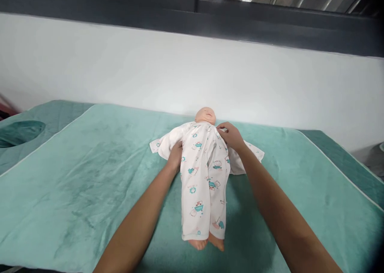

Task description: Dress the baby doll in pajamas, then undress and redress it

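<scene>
A baby doll point(205, 115) lies on its back, head toward the wall and bare feet toward me. White printed trousers point(196, 185) cover its legs and reach high up its front, near the chin. A white top point(169, 142) spreads out on both sides beneath it. At the doll's left edge as I see it, my left hand point(176, 156) presses against the trousers, its fingers hidden behind the cloth. My right hand point(231, 135) is closed at the upper right of the trousers by the doll's shoulder, with fingers pinching the cloth there.
A green plush cover point(90, 177) lies over the bed, with a face hole point(22, 133) at the far left. Behind the bed stands a white wall point(135, 69) below a dark window frame point(255, 27). A grey object point(375, 157) is partly visible at the right edge.
</scene>
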Available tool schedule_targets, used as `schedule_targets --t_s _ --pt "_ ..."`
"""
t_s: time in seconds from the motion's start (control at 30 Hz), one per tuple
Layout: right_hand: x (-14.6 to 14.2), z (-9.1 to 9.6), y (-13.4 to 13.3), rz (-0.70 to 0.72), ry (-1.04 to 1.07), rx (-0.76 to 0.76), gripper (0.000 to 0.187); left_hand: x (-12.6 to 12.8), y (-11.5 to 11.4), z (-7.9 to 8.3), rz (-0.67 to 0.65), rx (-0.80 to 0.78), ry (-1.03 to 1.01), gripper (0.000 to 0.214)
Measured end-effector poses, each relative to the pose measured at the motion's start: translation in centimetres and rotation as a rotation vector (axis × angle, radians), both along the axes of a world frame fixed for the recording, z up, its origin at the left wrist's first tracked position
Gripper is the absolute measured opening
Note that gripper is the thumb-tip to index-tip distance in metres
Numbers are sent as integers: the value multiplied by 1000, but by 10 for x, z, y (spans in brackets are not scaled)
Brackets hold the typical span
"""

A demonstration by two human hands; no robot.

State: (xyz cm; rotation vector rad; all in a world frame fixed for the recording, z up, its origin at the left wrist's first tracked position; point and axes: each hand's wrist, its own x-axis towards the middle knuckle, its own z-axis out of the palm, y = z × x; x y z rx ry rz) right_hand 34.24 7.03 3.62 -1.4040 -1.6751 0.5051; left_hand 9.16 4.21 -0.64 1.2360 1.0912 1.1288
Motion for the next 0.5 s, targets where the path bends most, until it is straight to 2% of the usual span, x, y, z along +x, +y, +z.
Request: schedule_targets --t_s 0.07,0.17,0.3,0.4,0.5 --pt "2 6 8 84 -5 -57 18 -3 -1 2 -18 -49 -96 50" --pt "1 12 11 117 -55 -80 17 -7 0 3 -46 -17 -40 51" --pt "-10 24 14 -13 -317 -23 20 -6 2 1 -67 69 22 46" --pt "-22 32 21 -98 -527 -40 22 -5 3 -1 -61 86 35 42" --pt "-29 35 26 -113 -590 -87 19 -9 7 -3 -21 74 75 36"
